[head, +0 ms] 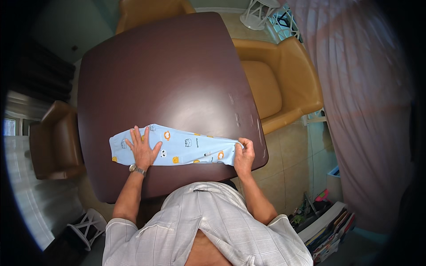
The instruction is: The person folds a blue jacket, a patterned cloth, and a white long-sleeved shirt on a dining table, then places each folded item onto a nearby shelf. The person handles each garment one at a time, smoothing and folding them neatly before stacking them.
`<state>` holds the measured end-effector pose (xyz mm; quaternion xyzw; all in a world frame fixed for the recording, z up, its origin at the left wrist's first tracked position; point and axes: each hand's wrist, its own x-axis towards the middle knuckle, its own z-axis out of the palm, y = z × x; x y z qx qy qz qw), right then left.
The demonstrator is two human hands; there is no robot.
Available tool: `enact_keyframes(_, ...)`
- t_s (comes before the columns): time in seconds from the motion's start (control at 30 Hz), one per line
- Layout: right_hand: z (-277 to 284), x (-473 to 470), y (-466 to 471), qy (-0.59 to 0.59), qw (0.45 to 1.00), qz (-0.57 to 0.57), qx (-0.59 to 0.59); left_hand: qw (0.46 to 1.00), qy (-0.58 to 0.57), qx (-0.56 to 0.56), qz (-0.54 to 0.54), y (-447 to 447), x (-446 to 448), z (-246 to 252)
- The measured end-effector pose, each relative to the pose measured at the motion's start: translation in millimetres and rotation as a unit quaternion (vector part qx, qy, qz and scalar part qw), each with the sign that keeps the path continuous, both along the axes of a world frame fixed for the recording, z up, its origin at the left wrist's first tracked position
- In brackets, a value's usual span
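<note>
A light blue cloth garment (179, 144) printed with small animal faces lies flat and long across the near part of the table; it looks like a folded pair of child's trousers, though its exact kind is unclear. Spread over its wider left part, my left hand (142, 151) presses down with the fingers apart and a watch on the wrist. At the narrow right end, my right hand (244, 158) pinches the cloth between thumb and fingers. The fabric is drawn into creases towards that grip.
The dark brown table (159, 76) has scuff marks near its right edge. Tan armchairs stand at the right (283, 86) and far side (149, 13), a brown armchair (56, 143) at the left. A pink curtain (362, 116) hangs at right, above a stack of books or folders (329, 232).
</note>
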<state>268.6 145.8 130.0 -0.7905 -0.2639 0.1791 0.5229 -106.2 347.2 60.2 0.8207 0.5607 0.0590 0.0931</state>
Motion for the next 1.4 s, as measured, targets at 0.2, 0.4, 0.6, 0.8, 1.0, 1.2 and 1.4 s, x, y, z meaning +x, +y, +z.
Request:
enact_keyframes(0.2, -34.2, 17.8, -14.3, -0.129, 0.988, 0.043, -0.067, 1.000, 0.011, -0.009, 0.005, 0.5, 0.8, 3.8)
enact_keyframes(0.4, -50.2, 25.8, -11.0, -0.183, 0.976, 0.078, -0.090, 1.000, 0.009, -0.008, 0.006, 1.1, -0.3, -0.5)
enact_keyframes(0.6, -47.9, 37.6, -21.9, -0.191, 0.975, -0.023, -0.111, 1.000, 0.006, -0.007, 0.006, -1.2, 2.4, 5.4)
enact_keyframes(0.8, -1.9, -48.0, 17.6, -0.268, 0.928, 0.256, 0.016, 1.000, 0.016, -0.011, 0.012, 0.7, 4.1, 9.9)
enact_keyframes(1.0, -32.6, -117.5, 39.4, -0.252, 0.837, 0.485, -0.040, 0.999, 0.013, -0.017, 0.023, 1.3, 6.3, 6.6)
enact_keyframes(1.2, -64.8, -74.4, 43.8, -0.316, 0.857, 0.389, -0.122, 0.998, -0.014, 0.011, 0.059, -3.2, 5.0, -1.4)
enact_keyframes(1.4, -60.6, -35.7, 53.5, -0.375, 0.831, 0.381, -0.151, 0.996, -0.029, 0.018, 0.084, -10.1, 10.8, 9.5)
